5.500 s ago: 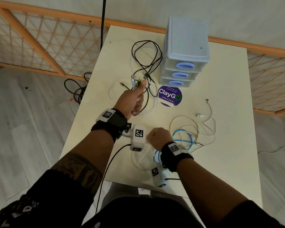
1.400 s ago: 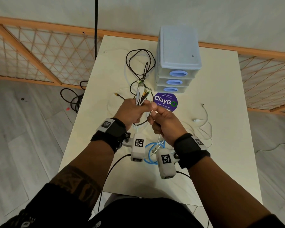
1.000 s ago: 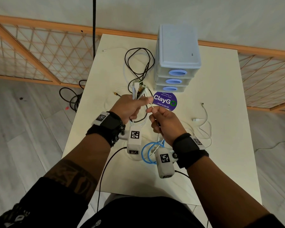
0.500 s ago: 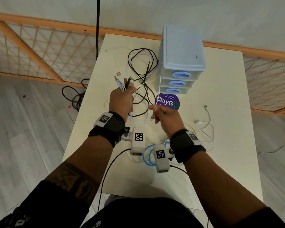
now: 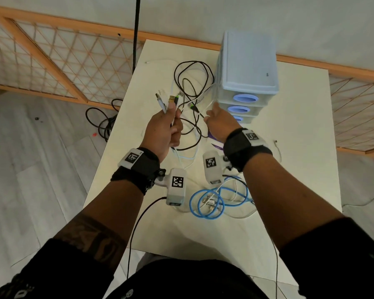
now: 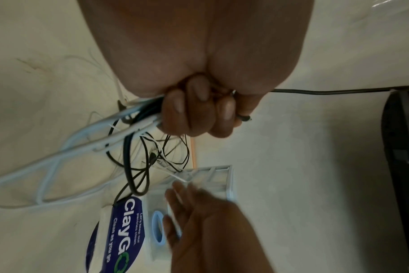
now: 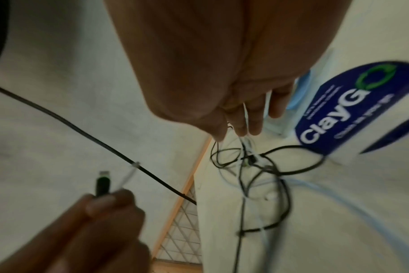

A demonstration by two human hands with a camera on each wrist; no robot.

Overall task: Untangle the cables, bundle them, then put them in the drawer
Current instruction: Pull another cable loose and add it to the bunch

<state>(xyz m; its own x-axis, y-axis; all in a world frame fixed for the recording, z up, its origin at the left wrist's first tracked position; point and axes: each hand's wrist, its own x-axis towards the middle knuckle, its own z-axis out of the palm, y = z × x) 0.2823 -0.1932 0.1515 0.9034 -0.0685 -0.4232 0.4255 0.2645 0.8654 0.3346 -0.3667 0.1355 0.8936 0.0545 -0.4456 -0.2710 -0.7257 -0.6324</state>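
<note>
My left hand (image 5: 167, 128) is raised over the cream table (image 5: 300, 130) and grips a bunch of cable ends (image 5: 168, 102), USB plugs sticking up; in the left wrist view its fingers (image 6: 196, 114) curl round white and black cables. Their loose lengths trail into a black and white tangle (image 5: 192, 83) beside the pale blue drawer unit (image 5: 248, 67), whose three drawers are shut. My right hand (image 5: 219, 124) reaches forward with straight fingers (image 7: 243, 122) just above the tangle, close to the lowest drawer. A thin white strand runs by its fingertips. A blue cable coil (image 5: 209, 203) lies near me.
A purple ClayGo sticker (image 7: 353, 110) lies on the table under my right wrist. A thin white cable end (image 5: 276, 145) rests at the right. Black cables (image 5: 104, 124) lie on the floor left of the table. A wooden lattice fence (image 5: 63, 67) runs behind.
My right hand has let go of the thin white cable it pinched and moved forward towards the drawer unit, fingers straightened. My left hand keeps the cable ends, shifted slightly.
</note>
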